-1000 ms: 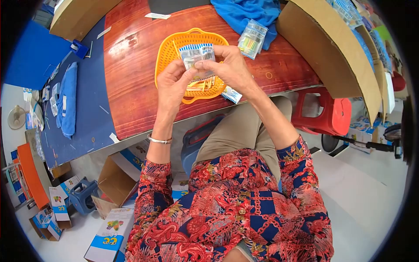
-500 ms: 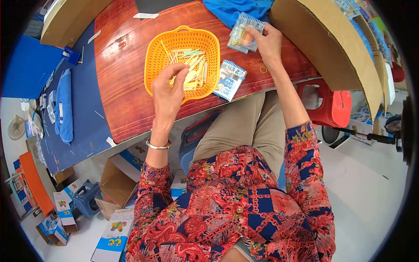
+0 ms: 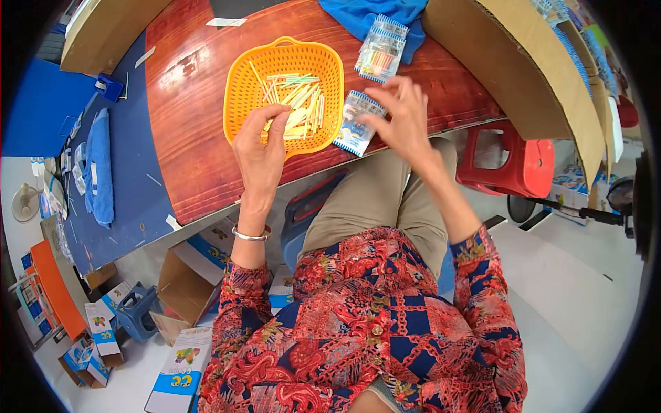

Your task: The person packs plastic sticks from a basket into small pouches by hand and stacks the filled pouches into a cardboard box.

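Note:
A yellow plastic basket holds many thin sticks, mostly pale yellow with some green. Over its near left side is my left hand, thumb and forefinger closed in a pinch; whether anything sits between the fingertips I cannot make out. To the right of the basket lies a clear packet with blue striped edges. My right hand reaches over that packet, thumb and fingers apart, nothing in it. Farther back, small packets with coloured sticks inside lie overlapping beside a blue cloth.
A large cardboard box stands along the table's right side, another at the far left. A folded blue towel lies on the dark left part. Below the front edge stand a red stool and several boxes.
My right hand has let go of the packets at the back and come nearer, over the packet beside the basket. My left hand stays over the basket, pinched.

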{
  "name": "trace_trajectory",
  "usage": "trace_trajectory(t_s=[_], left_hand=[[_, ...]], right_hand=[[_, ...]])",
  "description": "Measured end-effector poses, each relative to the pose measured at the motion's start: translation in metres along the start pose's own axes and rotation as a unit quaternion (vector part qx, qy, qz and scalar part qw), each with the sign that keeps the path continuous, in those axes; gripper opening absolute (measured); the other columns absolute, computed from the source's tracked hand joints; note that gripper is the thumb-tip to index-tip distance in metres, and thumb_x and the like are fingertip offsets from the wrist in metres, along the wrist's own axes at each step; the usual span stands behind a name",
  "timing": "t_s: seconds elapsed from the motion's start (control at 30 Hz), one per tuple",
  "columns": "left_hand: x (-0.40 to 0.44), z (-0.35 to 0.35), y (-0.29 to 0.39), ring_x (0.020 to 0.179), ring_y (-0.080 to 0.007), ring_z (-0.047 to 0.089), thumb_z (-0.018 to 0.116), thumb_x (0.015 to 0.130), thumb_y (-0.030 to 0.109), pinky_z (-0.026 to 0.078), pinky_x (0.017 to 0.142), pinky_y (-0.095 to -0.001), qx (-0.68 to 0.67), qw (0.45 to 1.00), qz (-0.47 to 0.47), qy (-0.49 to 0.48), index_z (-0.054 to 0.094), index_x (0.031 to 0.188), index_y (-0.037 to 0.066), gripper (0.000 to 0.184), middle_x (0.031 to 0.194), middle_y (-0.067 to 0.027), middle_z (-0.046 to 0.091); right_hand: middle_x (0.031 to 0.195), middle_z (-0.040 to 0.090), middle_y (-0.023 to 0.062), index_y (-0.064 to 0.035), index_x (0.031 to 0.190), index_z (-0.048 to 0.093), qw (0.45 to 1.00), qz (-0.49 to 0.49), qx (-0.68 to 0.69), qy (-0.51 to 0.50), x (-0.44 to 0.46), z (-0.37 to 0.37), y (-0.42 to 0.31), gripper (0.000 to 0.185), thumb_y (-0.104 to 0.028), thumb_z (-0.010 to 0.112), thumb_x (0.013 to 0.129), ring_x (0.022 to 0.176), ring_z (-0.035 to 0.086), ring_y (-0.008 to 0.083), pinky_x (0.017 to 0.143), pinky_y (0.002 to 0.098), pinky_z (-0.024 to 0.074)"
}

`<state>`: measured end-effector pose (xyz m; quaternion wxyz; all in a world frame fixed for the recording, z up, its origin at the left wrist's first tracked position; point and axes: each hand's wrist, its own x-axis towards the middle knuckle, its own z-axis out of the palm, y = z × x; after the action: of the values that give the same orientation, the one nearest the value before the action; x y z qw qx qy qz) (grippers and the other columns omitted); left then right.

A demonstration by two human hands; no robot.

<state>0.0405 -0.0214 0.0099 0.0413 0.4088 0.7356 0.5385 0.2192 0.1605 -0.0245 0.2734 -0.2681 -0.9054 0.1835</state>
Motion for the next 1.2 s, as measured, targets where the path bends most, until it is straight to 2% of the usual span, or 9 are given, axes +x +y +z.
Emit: trace_trajectory(t_s=[0.33, 0.47, 0.57, 0.7, 0.83, 0.97, 1.0, 1.1, 1.2], left_hand=[[-0.003, 0.005, 0.01, 0.086, -0.0193, 0.068, 0.067, 0.09, 0.003, 0.051, 0.077, -0.0305, -0.018, 1.0, -0.004, -0.011, 0.07, 0.098, -0.001, 0.009, 0.092, -0.0103, 0.071], [-0.004, 0.004, 0.007, 0.089, -0.0166, 0.067, 0.064, 0.094, 0.007, 0.051, 0.08, -0.0289, -0.039, 0.998, -0.019, -0.042, 0.069, 0.102, -0.001, 0.012, 0.096, -0.0094, 0.071], [-0.002, 0.008, 0.014, 0.093, -0.0154, 0.066, 0.061, 0.098, 0.012, 0.051, 0.083, -0.028, -0.135, 0.984, -0.064, -0.097, 0.066, 0.111, -0.002, 0.02, 0.104, -0.0079, 0.07], [0.008, 0.018, 0.032, 0.095, -0.0162, 0.066, 0.064, 0.097, 0.012, 0.054, 0.082, -0.0286, -0.326, 0.924, -0.128, -0.156, 0.055, 0.126, -0.002, 0.034, 0.112, -0.01, 0.066], [0.013, 0.021, 0.039, 0.09, -0.0106, 0.064, 0.063, 0.095, 0.004, 0.054, 0.077, -0.0234, -0.37, 0.903, -0.178, -0.126, 0.054, 0.12, 0.0, 0.028, 0.103, -0.0085, 0.066], [0.011, 0.005, 0.014, 0.088, -0.0092, 0.063, 0.061, 0.095, 0.0, 0.053, 0.077, -0.0236, -0.337, 0.925, -0.174, -0.039, 0.057, 0.111, 0.0, 0.016, 0.097, -0.0061, 0.067], [0.011, -0.001, 0.011, 0.087, -0.0092, 0.063, 0.061, 0.095, 0.0, 0.053, 0.077, -0.0236, -0.321, 0.931, -0.168, -0.04, 0.058, 0.11, 0.0, 0.015, 0.097, -0.0059, 0.067], [0.01, -0.014, 0.013, 0.085, -0.0076, 0.062, 0.062, 0.095, 0.002, 0.053, 0.074, -0.0228, -0.312, 0.934, -0.171, -0.031, 0.06, 0.106, 0.0, 0.012, 0.096, -0.0042, 0.066], [0.008, -0.028, 0.014, 0.082, -0.0056, 0.061, 0.063, 0.096, 0.004, 0.051, 0.071, -0.0214, -0.303, 0.933, -0.194, -0.022, 0.061, 0.105, 0.0, 0.01, 0.094, -0.0027, 0.066]], right_hand=[[0.105, 0.059, 0.0034, -0.0146, 0.084, 0.073, 0.99, 0.08, 0.07, 0.097, -0.04, 0.037, -0.017, 0.008, -0.016, 0.077, 0.077, 0.098, 0.051, 0.0247, 0.085, 0.0411, 0.0347], [0.102, 0.063, 0.005, -0.0125, 0.088, 0.072, 0.977, 0.105, 0.104, 0.151, -0.035, 0.031, -0.01, 0.009, -0.011, 0.074, 0.079, 0.099, 0.056, 0.0223, 0.088, 0.0386, 0.0366], [0.098, 0.065, 0.0059, -0.0101, 0.088, 0.071, 0.927, 0.128, 0.292, 0.196, -0.015, 0.001, -0.023, 0.012, -0.005, 0.074, 0.078, 0.095, 0.06, 0.0238, 0.085, 0.0356, 0.0398], [0.094, 0.065, 0.0068, -0.0069, 0.088, 0.07, 0.978, -0.033, 0.106, 0.177, 0.015, -0.031, -0.058, 0.013, 0.0, 0.073, 0.077, 0.09, 0.062, 0.0228, 0.082, 0.0336, 0.0415], [0.087, 0.065, 0.0069, -0.0074, 0.093, 0.069, 0.963, -0.124, 0.174, 0.165, 0.038, -0.014, -0.081, 0.017, -0.001, 0.071, 0.078, 0.087, 0.062, 0.0218, 0.08, 0.0339, 0.041], [0.09, 0.066, 0.0055, -0.0005, 0.1, 0.067, 0.928, 0.054, 0.368, 0.02, 0.054, -0.009, -0.103, 0.02, -0.001, 0.071, 0.08, 0.08, 0.061, 0.0131, 0.071, 0.0273, 0.0474], [0.086, 0.066, 0.0035, 0.0016, 0.096, 0.068, 0.938, 0.03, 0.346, -0.015, 0.059, -0.003, -0.098, 0.015, -0.005, 0.07, 0.083, 0.078, 0.059, 0.0091, 0.07, 0.0255, 0.0468], [0.067, 0.06, 0.009, 0.0028, 0.086, 0.066, 0.906, 0.004, 0.416, -0.081, 0.07, 0.013, -0.098, 0.017, -0.014, 0.07, 0.082, 0.063, 0.058, 0.0166, 0.058, 0.0318, 0.0453], [0.066, 0.058, 0.0079, 0.0025, 0.079, 0.065, 0.901, -0.027, 0.426, -0.079, 0.075, 0.025, -0.109, 0.018, -0.015, 0.069, 0.083, 0.06, 0.052, 0.0139, 0.056, 0.0322, 0.0417]])
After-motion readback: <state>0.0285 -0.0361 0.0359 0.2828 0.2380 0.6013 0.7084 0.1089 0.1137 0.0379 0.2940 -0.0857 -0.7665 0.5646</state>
